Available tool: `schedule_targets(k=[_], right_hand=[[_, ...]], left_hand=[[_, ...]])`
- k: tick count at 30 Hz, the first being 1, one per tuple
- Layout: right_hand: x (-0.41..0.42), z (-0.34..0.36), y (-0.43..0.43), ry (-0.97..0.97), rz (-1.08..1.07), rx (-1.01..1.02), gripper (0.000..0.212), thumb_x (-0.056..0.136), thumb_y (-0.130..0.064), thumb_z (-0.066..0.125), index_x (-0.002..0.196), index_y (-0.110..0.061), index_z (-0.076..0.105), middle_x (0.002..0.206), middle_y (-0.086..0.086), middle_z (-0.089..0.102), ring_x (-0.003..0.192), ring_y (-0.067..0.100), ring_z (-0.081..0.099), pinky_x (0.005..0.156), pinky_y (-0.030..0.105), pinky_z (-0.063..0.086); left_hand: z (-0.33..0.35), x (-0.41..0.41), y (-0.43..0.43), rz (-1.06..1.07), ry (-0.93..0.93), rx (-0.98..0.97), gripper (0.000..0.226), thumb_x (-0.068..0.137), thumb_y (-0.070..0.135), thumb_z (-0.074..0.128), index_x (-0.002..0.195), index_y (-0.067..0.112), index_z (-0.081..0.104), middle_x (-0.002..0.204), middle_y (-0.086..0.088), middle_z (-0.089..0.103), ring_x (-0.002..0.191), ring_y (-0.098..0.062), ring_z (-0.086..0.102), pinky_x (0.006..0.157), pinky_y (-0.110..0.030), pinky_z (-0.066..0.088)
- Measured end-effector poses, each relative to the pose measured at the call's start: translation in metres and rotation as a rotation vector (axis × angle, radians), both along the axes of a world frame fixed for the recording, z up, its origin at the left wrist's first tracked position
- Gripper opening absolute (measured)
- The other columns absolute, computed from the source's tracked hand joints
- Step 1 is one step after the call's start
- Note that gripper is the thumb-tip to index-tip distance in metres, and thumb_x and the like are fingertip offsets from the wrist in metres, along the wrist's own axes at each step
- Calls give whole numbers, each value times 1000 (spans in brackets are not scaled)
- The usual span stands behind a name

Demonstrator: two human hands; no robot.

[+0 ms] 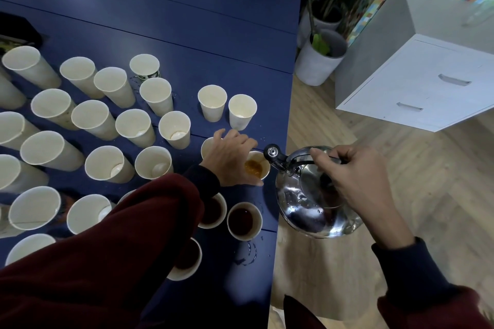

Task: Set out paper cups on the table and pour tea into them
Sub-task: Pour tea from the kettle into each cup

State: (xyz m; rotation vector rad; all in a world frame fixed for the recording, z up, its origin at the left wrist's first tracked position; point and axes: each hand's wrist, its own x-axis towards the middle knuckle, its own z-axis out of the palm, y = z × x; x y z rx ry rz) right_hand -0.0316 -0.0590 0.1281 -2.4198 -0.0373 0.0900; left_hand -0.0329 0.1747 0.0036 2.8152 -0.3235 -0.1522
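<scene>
Tea cup [215, 211] half under sleeve [128, 243]

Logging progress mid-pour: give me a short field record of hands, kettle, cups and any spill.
left hand: grips the filling cup
right hand: holds the kettle handle, spout tilted at that cup
filling cup: little amber tea inside
filled cups: at least three, dark tea, nearest the person
empty cups: many, leftward and beyond
spill: droplets on the table by filled cups

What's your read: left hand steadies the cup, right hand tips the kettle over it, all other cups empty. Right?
Not quite. In the head view the left hand steadies the cup and the right hand tips the kettle over it, but three nearer cups hold dark tea.
</scene>
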Motion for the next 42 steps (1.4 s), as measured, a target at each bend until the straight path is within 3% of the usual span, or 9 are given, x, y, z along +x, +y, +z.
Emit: schedule_targets(k=[4,8,11,13,16,20,27,33,42], right_hand=[[-3,2,0,-10,-3,63,46,89,-42,71,54,-14,64,49,-2,60,49,15,54,55,33,43],[-2,9,5,-37,-23,121,51,96,-31,66,48,-14,59,41,-13,54,43,6,47,57,29,36],[2,18,13,-65,-19,164,49,95,-33,66,49,-16,59,40,-6,50,44,11,45,55,33,39],[5,24,19,-94,-1,166,50,91,-39,64,53,-7,53,44,6,46,47,17,43,55,38,41],[8,32,29,-146,35,130,52,87,-41,62,51,-6,47,47,11,44,48,16,39,55,32,36],[10,39,41,-168,89,83,53,89,-40,69,49,-11,52,44,2,40,47,10,36,54,30,33],[10,39,57,-144,158,2,52,89,-42,72,57,-2,63,51,14,52,48,15,41,55,29,36],[4,40,64,-111,175,-27,49,88,-37,72,60,1,65,54,15,53,48,11,40,49,19,34],[1,41,64,-106,166,-51,48,88,-41,72,60,-2,66,56,11,54,52,16,44,51,22,35]], left_hand=[[9,-5,11,134,-4,-89,76,75,71,64,131,22,53,127,2,59,121,-23,48,112,-56,27],[15,-10,29,268,19,-103,69,81,51,68,139,19,48,132,-5,58,121,-28,50,103,-49,40],[12,-18,39,283,64,-107,82,74,45,77,143,13,45,134,-11,55,117,-32,52,97,-48,45],[7,-22,42,282,95,-102,89,71,43,81,143,10,43,133,-14,54,114,-33,53,95,-45,46],[3,-27,45,320,103,-152,81,76,37,81,142,9,44,130,-15,55,113,-34,55,89,-43,45],[3,-31,46,324,56,-216,66,77,37,81,131,9,53,120,-13,60,106,-33,57,85,-41,45],[3,-36,42,303,-28,-249,65,70,41,83,124,15,57,111,-8,61,100,-29,58,81,-43,50],[-3,-35,40,310,-46,-250,54,68,45,79,111,18,59,101,-4,62,91,-27,61,72,-41,51],[-6,-31,41,302,0,-241,53,73,43,80,114,19,57,106,-3,58,95,-22,55,74,-30,43]])
